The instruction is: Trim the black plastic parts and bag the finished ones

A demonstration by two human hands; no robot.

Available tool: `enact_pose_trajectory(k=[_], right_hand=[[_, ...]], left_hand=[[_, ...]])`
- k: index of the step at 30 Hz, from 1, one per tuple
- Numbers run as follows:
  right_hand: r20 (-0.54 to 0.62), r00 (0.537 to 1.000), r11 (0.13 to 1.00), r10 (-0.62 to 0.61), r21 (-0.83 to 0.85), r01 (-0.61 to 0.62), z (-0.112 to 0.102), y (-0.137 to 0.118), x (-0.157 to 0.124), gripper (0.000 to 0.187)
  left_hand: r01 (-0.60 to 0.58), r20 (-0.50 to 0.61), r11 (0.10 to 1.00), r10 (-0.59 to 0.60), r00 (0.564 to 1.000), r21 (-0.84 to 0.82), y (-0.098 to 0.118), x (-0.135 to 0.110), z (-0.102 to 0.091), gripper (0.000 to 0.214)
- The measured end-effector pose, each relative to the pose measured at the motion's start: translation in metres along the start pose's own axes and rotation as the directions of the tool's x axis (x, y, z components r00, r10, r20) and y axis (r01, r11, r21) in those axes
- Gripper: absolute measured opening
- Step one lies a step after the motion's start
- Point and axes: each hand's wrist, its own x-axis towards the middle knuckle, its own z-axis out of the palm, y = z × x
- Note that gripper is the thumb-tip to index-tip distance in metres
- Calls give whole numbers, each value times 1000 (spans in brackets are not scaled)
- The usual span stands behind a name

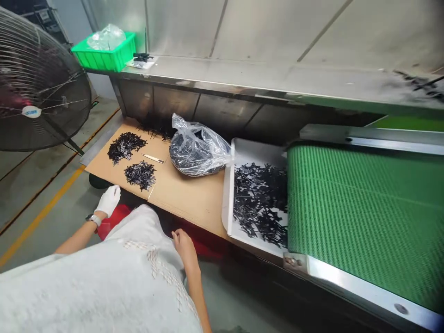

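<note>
My left hand [109, 200], in a white glove, hangs just off the near edge of the cardboard sheet [187, 196], its fingers curled together and nothing visible in them. My bare right hand [183, 245] is beside my knee, below the same edge, with fingers loosely folded in and no object showing. Closest to the left hand lies a small pile of black plastic parts [140, 175]; a larger black pile [125, 147] sits behind it. A utility knife [152, 158] rests beside them. Further right stands a tied clear plastic bag [199, 150] full of black parts.
A white tray [227, 199] with many black pieces sits at the end of a green conveyor belt [360, 208]. A metal shelf [243, 76] runs above, bearing a green bin [104, 60]. A large fan [38, 88] stands at left, and a red seat [113, 222] is under me.
</note>
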Motion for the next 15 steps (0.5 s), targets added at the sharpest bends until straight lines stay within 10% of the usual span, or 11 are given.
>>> enact_pose_trajectory(k=[6,10,15], right_hand=[[-199,959,979,-202,-74,191,-5,-78,132,72],[-41,881,860,-471,-242,448,-7,-119,206,79],[110,843,805,-527,-253,537,0,-131,219,77]], left_hand=[[-138,-29,990,137,990,-39,-12,123,44,44],[-143,-19,985,142,990,-98,-24,137,53,45],[-115,-76,979,103,992,-171,-19,133,48,50]])
